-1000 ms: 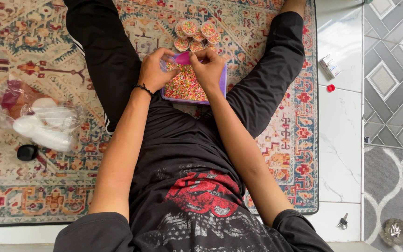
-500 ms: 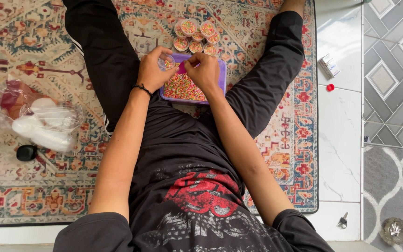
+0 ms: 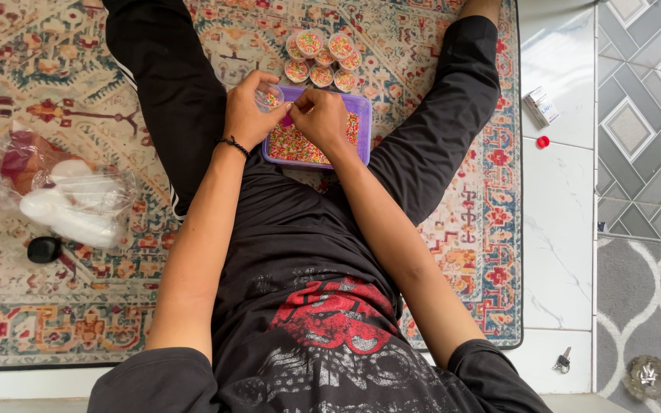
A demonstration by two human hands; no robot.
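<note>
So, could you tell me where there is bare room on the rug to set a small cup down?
Bare rug lies left of the left arm, below the plastic bag. It is crowded between the legs: purple tray, filled cups, both hands.

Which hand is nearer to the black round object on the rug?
Left. The left hand is on the same side as the black round object, though well apart; the right hand is farther, over the purple tray.

A patterned rug (image 3: 55,61) covers the floor; at left, a clear plastic bag (image 3: 66,191) beside a black cap (image 3: 43,249); right, a small white box (image 3: 541,105), red cap (image 3: 543,141), key (image 3: 563,359).
</note>
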